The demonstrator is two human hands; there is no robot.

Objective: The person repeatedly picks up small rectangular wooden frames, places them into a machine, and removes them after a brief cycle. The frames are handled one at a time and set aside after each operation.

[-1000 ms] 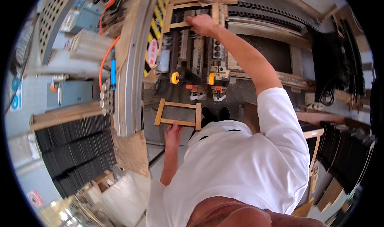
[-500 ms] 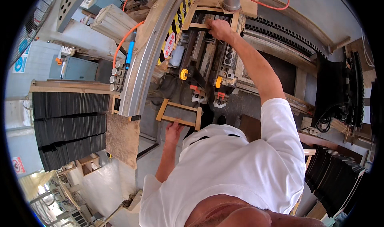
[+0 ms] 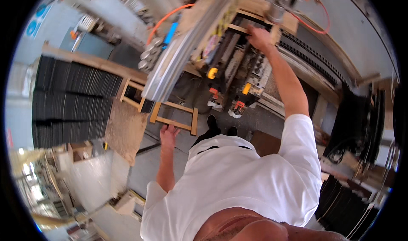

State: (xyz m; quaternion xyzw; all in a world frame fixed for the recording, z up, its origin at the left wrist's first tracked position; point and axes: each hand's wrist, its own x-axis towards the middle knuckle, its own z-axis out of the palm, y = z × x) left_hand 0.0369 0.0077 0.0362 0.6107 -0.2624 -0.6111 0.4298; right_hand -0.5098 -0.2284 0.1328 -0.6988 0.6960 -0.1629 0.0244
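Just left of the frame's centre, we see our left hand (image 3: 168,133) gripping the near rail of a small rectangular wooden frame (image 3: 174,117), fingers curled onto the wood while the frame hangs out over the floor. Our right hand (image 3: 260,37) is stretched to the upper middle of the picture, closed around a light wooden strip (image 3: 242,28) set in the machine (image 3: 238,77); how the fingers sit on the far side we cannot tell, since the hand covers them. The machine's inner parts are dark and crowded, and only the yellow knobs (image 3: 211,73) and orange-red clamps (image 3: 238,105) stand out clearly. Our white shirt (image 3: 238,185) hides most of the floor below, leaving just our black shoes (image 3: 220,126) showing.

At the left of the frame, stacks of dark panels (image 3: 72,100) sit packed on a wooden rack, their far ends cut off by the dark rim. More dark panels (image 3: 361,122) lean at the right edge, blurred. A rough chipboard sheet (image 3: 125,132) lies just beside the wooden frame. Grey floor (image 3: 144,168) runs between the stacks and the machine, a narrow strip where we stand.
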